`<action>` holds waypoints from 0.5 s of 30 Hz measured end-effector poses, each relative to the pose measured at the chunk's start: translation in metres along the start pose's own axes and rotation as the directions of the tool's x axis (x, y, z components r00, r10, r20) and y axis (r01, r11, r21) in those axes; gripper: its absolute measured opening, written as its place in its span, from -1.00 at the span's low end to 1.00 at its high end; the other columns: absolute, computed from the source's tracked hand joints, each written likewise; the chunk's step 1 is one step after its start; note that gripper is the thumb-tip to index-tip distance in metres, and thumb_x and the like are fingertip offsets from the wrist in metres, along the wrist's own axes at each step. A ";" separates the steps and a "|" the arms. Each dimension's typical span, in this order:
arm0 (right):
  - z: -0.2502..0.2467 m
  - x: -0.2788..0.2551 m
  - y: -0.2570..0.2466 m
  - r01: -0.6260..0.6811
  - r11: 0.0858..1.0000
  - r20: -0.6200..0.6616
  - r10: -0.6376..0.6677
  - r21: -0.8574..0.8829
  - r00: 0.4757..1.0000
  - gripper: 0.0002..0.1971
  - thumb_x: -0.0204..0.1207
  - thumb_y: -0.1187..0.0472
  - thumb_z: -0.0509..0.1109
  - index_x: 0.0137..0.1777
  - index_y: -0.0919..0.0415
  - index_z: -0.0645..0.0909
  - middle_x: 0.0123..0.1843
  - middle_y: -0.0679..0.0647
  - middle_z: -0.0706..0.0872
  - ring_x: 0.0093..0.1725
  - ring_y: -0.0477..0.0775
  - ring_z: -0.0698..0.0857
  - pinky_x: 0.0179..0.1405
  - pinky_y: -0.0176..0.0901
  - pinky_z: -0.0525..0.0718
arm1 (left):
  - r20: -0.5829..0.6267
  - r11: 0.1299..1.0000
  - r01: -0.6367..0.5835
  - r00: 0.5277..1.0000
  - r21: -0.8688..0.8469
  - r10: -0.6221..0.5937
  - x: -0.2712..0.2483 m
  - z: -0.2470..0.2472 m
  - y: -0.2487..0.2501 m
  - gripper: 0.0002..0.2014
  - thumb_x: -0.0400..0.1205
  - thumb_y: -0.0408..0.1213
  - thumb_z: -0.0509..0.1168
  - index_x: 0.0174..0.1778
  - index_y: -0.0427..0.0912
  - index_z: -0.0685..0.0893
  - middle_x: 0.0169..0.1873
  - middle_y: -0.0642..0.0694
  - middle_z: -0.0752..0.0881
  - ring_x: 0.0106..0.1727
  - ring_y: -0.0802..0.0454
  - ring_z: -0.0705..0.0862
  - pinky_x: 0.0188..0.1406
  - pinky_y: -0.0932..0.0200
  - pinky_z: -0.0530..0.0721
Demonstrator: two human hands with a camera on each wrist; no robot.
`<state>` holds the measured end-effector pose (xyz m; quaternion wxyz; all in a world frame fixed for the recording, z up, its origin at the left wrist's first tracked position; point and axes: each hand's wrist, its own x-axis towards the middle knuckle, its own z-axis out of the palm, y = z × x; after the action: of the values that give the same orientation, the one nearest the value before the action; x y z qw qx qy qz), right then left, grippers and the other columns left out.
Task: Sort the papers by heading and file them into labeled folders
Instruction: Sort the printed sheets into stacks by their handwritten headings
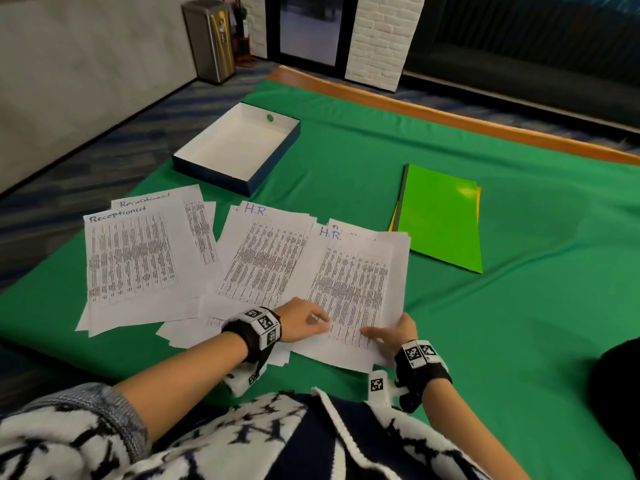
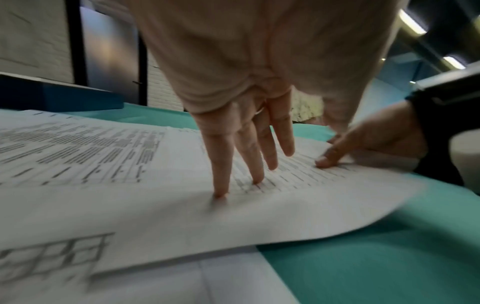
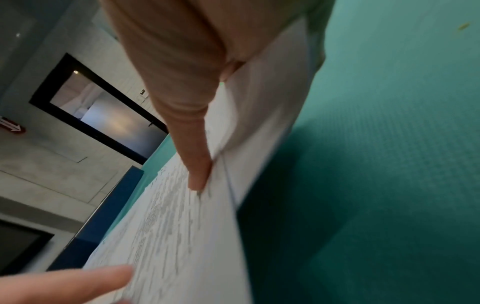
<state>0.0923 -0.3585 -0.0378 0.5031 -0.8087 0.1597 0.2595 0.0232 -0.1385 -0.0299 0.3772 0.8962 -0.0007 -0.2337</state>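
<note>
A stack of printed sheets headed "H.R." [image 1: 353,282] lies on the green cloth in front of me. My left hand [image 1: 304,322] presses straight fingers [image 2: 221,185] flat on its near left part. My right hand [image 1: 391,332] pinches the stack's near right corner, thumb [image 3: 198,174] on top and fingers hidden beneath the sheets. A second "H.R." pile [image 1: 263,258] lies just left of it, and a "Receptionist" pile [image 1: 135,258] lies further left. Green folders [image 1: 440,220], with a yellow edge showing under them, lie closed to the right of the papers.
An open white box with dark blue sides [image 1: 239,147] stands behind the papers. The green cloth [image 1: 519,323] covers the table, whose wooden far edge [image 1: 450,119] runs along the back. More loose sheets [image 1: 187,334] lie under my left wrist.
</note>
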 end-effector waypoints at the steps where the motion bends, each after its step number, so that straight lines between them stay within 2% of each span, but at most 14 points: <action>1: -0.001 -0.001 -0.001 -0.001 1.000 0.011 0.001 0.019 1.000 -0.46 0.18 0.41 0.64 0.14 0.27 0.50 0.06 0.14 0.72 -0.02 0.15 0.68 -0.07 -0.02 0.69 | -0.055 0.999 0.034 0.998 -0.038 -0.036 -0.001 -0.004 -0.006 -0.64 0.62 -0.02 0.26 0.30 -0.06 0.60 0.30 -0.05 0.64 0.28 0.06 0.61 0.37 -0.01 0.54; 4: -0.007 -0.011 -0.009 0.046 0.998 -0.001 -0.046 0.053 0.999 -0.51 0.35 0.47 0.50 0.27 0.32 0.49 0.19 0.18 0.69 0.02 0.14 0.65 0.01 -0.06 0.63 | -0.265 0.989 0.110 0.955 -0.099 -0.133 -0.011 -0.023 -0.032 -0.71 0.64 -0.18 0.26 0.28 -0.10 0.60 0.32 -0.07 0.61 0.33 0.00 0.59 0.36 0.07 0.52; 6: -0.011 -0.015 -0.016 0.088 0.995 -0.039 -0.086 0.045 0.995 -0.53 0.42 0.46 0.45 0.32 0.35 0.46 0.22 0.18 0.66 0.10 0.17 0.64 0.11 -0.05 0.59 | -0.413 0.972 0.184 0.882 -0.145 -0.229 -0.021 -0.038 -0.058 -0.72 0.63 -0.25 0.27 0.26 -0.15 0.63 0.30 -0.10 0.62 0.29 -0.08 0.62 0.29 0.07 0.55; 9: -0.017 -0.017 -0.025 0.158 0.986 -0.101 -0.152 0.056 0.983 -0.49 0.46 0.44 0.42 0.41 0.37 0.40 0.28 0.23 0.61 0.24 0.26 0.60 0.23 0.03 0.55 | -0.590 0.913 0.342 0.699 -0.221 -0.404 -0.041 -0.063 -0.109 -0.74 0.58 -0.33 0.31 0.18 -0.24 0.69 0.29 -0.21 0.62 0.28 -0.17 0.60 0.32 0.07 0.49; 11: -0.018 -0.017 -0.032 0.210 0.975 -0.150 -0.199 0.066 0.968 -0.47 0.48 0.42 0.41 0.45 0.36 0.38 0.29 0.25 0.60 0.22 0.26 0.59 0.28 0.10 0.54 | -0.640 0.847 0.453 0.569 -0.279 -0.516 -0.056 -0.078 -0.142 -0.72 0.55 -0.33 0.32 0.17 -0.27 0.68 0.34 -0.26 0.56 0.36 -0.21 0.50 0.42 0.00 0.42; 13: -0.015 -0.016 -0.039 0.269 0.960 -0.185 -0.251 0.079 0.950 -0.49 0.48 0.40 0.42 0.42 0.38 0.41 0.23 0.26 0.63 0.10 0.19 0.60 0.22 0.09 0.58 | -0.640 0.750 0.565 0.444 -0.343 -0.627 -0.073 -0.091 -0.169 -0.64 0.54 -0.27 0.33 0.26 -0.26 0.62 0.40 -0.29 0.46 0.40 -0.28 0.43 0.44 -0.14 0.40; 15: -0.009 -0.016 -0.047 0.325 0.940 -0.196 -0.302 0.099 0.933 -0.55 0.47 0.40 0.44 0.34 0.41 0.46 0.08 0.24 0.67 -0.02 0.14 0.59 0.01 -0.02 0.66 | -0.600 0.631 0.675 0.337 -0.383 -0.725 -0.090 -0.102 -0.186 -0.51 0.55 -0.17 0.34 0.38 -0.27 0.51 0.45 -0.31 0.34 0.43 -0.35 0.38 0.39 -0.25 0.42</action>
<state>0.1064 -0.3453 0.0092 0.5731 -0.8094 0.0890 0.0916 -0.0466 0.0797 -0.0564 0.2376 0.8101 0.5359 -0.0080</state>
